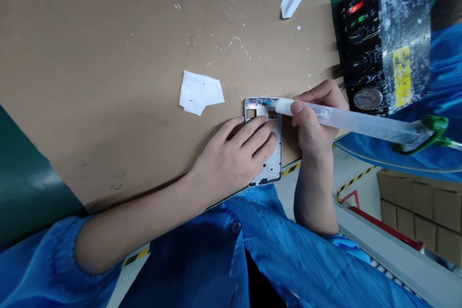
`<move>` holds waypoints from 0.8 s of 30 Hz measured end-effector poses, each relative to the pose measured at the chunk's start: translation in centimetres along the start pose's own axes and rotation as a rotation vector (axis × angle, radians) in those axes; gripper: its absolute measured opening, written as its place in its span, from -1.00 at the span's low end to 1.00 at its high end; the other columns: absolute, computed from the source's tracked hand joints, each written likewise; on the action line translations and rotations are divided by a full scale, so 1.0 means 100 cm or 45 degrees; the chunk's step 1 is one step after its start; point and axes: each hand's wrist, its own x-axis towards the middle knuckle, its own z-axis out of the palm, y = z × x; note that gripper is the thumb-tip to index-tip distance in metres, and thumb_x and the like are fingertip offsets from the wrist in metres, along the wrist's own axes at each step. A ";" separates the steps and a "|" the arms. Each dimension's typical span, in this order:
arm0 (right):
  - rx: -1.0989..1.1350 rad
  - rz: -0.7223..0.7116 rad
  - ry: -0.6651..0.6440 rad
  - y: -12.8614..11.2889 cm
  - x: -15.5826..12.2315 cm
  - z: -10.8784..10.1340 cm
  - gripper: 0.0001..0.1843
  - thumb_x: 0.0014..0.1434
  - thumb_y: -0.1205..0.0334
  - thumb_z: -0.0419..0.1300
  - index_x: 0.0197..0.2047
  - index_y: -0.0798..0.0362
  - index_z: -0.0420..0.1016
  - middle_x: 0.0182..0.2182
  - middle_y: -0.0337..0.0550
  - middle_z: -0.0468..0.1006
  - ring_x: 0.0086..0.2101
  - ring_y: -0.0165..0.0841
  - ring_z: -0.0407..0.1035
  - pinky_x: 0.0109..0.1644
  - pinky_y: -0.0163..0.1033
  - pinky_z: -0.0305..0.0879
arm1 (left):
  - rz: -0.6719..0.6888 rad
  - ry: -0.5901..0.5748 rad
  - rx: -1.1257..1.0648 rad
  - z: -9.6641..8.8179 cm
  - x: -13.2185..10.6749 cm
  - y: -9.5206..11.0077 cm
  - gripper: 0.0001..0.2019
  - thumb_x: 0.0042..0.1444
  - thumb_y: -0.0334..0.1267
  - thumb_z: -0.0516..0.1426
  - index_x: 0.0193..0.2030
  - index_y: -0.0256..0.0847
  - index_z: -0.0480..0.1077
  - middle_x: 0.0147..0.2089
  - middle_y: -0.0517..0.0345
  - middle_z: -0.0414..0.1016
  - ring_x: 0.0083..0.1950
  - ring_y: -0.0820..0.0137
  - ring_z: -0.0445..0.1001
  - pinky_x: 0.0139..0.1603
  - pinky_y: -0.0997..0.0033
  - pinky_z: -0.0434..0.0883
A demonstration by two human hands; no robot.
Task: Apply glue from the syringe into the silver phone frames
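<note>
left fingers (258,130) flat on phone frame (269,166), right fingers (301,106) around syringe (361,124)

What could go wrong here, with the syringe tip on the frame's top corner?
The left hand pins only the middle of the phone frame, whose lower end reaches the board's edge; a nudge might shift it. The right hand grips the long syringe near its tip, so the hose end could sway and smear adhesive.

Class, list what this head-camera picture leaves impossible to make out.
- Phone frame: its left side is hidden under the left hand.
- Syringe tip: too small to show whether anything is coming out.
- Control box: dial markings and yellow label blurred.
- Cardboard boxes: cut off by the right edge.
</note>
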 end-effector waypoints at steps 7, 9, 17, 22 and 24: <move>0.012 0.011 -0.012 -0.002 0.001 0.000 -0.55 0.36 -0.23 0.58 -0.25 -0.12 0.56 -0.50 -0.37 0.46 -0.58 -0.41 0.16 -0.48 -0.16 0.09 | -0.009 0.020 -0.019 0.000 0.000 0.000 -0.58 0.62 -0.32 0.12 0.48 -0.29 0.59 0.57 -0.05 0.63 0.58 0.14 0.59 0.57 0.06 0.51; -0.005 0.006 -0.007 -0.002 0.000 0.000 -0.55 0.37 -0.24 0.57 -0.25 -0.12 0.56 -0.49 -0.38 0.46 -0.57 -0.40 0.18 -0.47 -0.16 0.10 | -0.009 0.004 -0.013 0.000 -0.001 0.000 -0.58 0.62 -0.32 0.13 0.49 -0.28 0.59 0.58 -0.06 0.62 0.59 0.15 0.58 0.59 0.06 0.51; -0.028 0.014 -0.016 0.003 -0.003 -0.002 -0.55 0.39 -0.26 0.55 -0.24 -0.14 0.56 -0.46 -0.35 0.45 -0.54 -0.37 0.22 -0.45 -0.14 0.14 | -0.008 0.020 -0.005 -0.001 0.000 0.000 -0.59 0.64 -0.32 0.11 0.47 -0.28 0.60 0.56 -0.02 0.64 0.57 0.16 0.60 0.57 0.07 0.51; 0.015 -0.028 -0.019 0.005 -0.001 -0.003 -0.54 0.38 -0.24 0.57 -0.25 -0.11 0.56 -0.49 -0.37 0.43 -0.57 -0.41 0.15 -0.47 -0.16 0.02 | -0.006 0.006 -0.002 -0.001 0.000 0.000 -0.59 0.64 -0.33 0.10 0.48 -0.27 0.59 0.58 -0.01 0.63 0.58 0.16 0.59 0.58 0.08 0.49; 0.021 -0.008 -0.030 0.004 -0.001 -0.004 -0.55 0.38 -0.22 0.58 -0.25 -0.09 0.57 -0.49 -0.37 0.45 -0.57 -0.43 0.15 -0.46 -0.16 0.01 | -0.009 0.020 -0.016 -0.001 0.000 0.000 -0.59 0.64 -0.33 0.09 0.48 -0.28 0.59 0.57 -0.01 0.64 0.57 0.16 0.59 0.57 0.07 0.49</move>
